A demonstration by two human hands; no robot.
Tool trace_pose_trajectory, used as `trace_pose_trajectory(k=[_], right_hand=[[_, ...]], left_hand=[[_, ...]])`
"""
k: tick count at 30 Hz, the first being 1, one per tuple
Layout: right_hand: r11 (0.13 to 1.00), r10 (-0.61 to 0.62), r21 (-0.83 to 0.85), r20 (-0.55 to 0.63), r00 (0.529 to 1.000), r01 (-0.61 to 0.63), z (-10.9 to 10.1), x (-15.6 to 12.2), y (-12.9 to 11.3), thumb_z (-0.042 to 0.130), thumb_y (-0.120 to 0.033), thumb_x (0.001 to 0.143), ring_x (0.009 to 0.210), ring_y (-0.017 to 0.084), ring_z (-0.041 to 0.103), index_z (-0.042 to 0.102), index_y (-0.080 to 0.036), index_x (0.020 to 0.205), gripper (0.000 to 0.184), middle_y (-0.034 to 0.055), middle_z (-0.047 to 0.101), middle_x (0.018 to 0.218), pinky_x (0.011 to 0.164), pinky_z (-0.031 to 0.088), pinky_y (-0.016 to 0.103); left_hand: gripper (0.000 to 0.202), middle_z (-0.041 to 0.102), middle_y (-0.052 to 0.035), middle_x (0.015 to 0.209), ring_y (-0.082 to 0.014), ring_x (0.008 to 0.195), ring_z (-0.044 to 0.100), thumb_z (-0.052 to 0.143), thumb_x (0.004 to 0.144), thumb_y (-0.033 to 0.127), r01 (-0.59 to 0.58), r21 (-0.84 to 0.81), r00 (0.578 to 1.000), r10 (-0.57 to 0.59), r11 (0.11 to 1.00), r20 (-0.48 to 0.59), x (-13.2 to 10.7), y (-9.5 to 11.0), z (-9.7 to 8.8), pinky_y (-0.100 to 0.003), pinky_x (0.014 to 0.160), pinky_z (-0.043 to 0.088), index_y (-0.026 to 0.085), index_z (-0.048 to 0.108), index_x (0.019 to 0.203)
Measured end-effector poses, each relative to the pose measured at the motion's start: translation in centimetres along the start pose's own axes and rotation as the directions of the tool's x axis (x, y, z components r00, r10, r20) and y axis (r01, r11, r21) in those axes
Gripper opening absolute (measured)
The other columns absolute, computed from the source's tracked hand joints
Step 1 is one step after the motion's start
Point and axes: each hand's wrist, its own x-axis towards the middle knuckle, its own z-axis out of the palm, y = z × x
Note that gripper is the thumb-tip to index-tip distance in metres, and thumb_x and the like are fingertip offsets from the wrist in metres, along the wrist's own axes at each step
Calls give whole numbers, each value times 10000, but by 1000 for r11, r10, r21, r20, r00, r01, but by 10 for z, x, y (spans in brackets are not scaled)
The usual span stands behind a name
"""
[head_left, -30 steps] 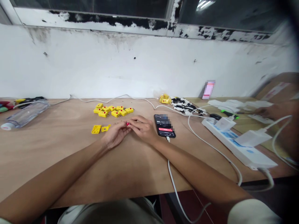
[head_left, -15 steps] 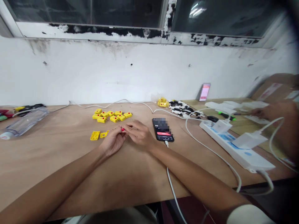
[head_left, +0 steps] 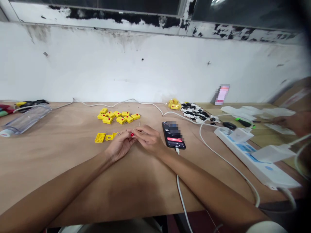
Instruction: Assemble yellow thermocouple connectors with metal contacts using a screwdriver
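Observation:
My left hand (head_left: 120, 145) and my right hand (head_left: 150, 140) meet fingertip to fingertip on the wooden table (head_left: 73, 168), both pinched round a small red part (head_left: 132, 134). Just left of my left hand lie two open yellow pieces (head_left: 104, 137). Behind the hands sits a cluster of several yellow blocks with red dots (head_left: 118, 117). A phone (head_left: 173, 135) with a lit screen lies right of my right hand, its white cable (head_left: 181, 197) running off the front edge.
A clear plastic bottle (head_left: 25, 120) and tools (head_left: 26, 104) lie at the far left. A bag of yellow parts (head_left: 173, 104) and black-white parts (head_left: 196, 113) sit behind the phone. A white power strip (head_left: 257, 160) with chargers is on the right, near another person's hand (head_left: 295, 121).
My hands stay together on the red part with only small finger shifts. The view has tilted slightly downward and to the left.

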Motion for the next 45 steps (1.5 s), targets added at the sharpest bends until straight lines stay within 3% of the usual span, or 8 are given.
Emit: trace_pose_trajectory(k=[13, 20, 24, 27, 31, 36, 41, 45], right_hand=[[995, -96, -24, -23, 995, 95, -5, 0, -4, 531, -40, 897, 967, 205, 662, 596, -188, 1252, 390, 113, 698, 1007, 814, 585, 369], [996, -28, 81, -34, 999, 31, -1, 0, -10, 566, -60, 888, 886, 197, 685, 594, -237, 1249, 403, 83, 711, 944, 772, 599, 332], [994, 48, 100, -100, 994, -38, -2, 3, -14, 577, -65, 880, 864, 193, 701, 617, -283, 1237, 420, 71, 716, 974, 762, 600, 319], [980, 149, 156, -144, 978, -126, -5, 5, -13, 605, -71, 868, 886, 183, 702, 659, -259, 1192, 379, 75, 720, 983, 755, 601, 305], [950, 296, 154, -180, 938, -271, -9, 7, -14, 670, -106, 837, 788, 170, 700, 715, -232, 1053, 254, 70, 723, 901, 676, 590, 278], [931, 349, 168, -162, 923, -323, -4, 10, -22, 652, -102, 832, 740, 166, 679, 693, -208, 917, 141, 65, 711, 818, 673, 578, 291], [921, 341, 223, -59, 938, -321, -4, 9, -19, 643, -127, 844, 801, 161, 685, 662, -217, 878, 99, 62, 715, 875, 741, 574, 305], [861, 434, 287, 17, 901, -420, -13, 4, -5, 626, -127, 842, 855, 185, 675, 658, -210, 949, 139, 68, 705, 914, 774, 563, 337]], left_hand=[[117, 638, 2, 755, -97, 750, 594, 596, 661, 34, 147, -175, 989, -150, 974, 0, -6, -5, 6, -198, 766, 517, 136, 648, 686], [106, 580, 26, 647, -82, 618, 568, 586, 713, 64, 233, -256, 957, -268, 938, -112, -10, -9, 10, -197, 695, 511, 156, 568, 663], [37, 602, 5, 651, -98, 647, 598, 596, 710, 116, 275, -296, 953, -300, 915, -40, -10, -6, 9, -215, 729, 528, 146, 599, 687], [66, 662, -31, 762, -125, 743, 633, 640, 709, 152, 221, -231, 974, -227, 948, 0, -10, 1, 7, -242, 782, 532, 126, 664, 766], [224, 678, -37, 878, -140, 825, 635, 792, 705, 198, 2, 36, 999, -4, 999, 43, -11, 6, 8, -255, 829, 509, 135, 694, 897], [384, 650, 10, 839, -119, 788, 601, 887, 559, 72, -226, 287, 969, 245, 931, -33, -14, 6, 16, -215, 736, 488, 178, 652, 844], [339, 668, -1, 820, -122, 773, 602, 895, 528, 57, -223, 386, 955, 280, 895, -99, -15, 11, 10, -217, 744, 492, 159, 692, 780], [318, 684, -40, 912, -156, 834, 622, 882, 539, 34, -273, 510, 947, 321, 816, -6, -19, 19, -6, -249, 792, 506, 173, 747, 793]])
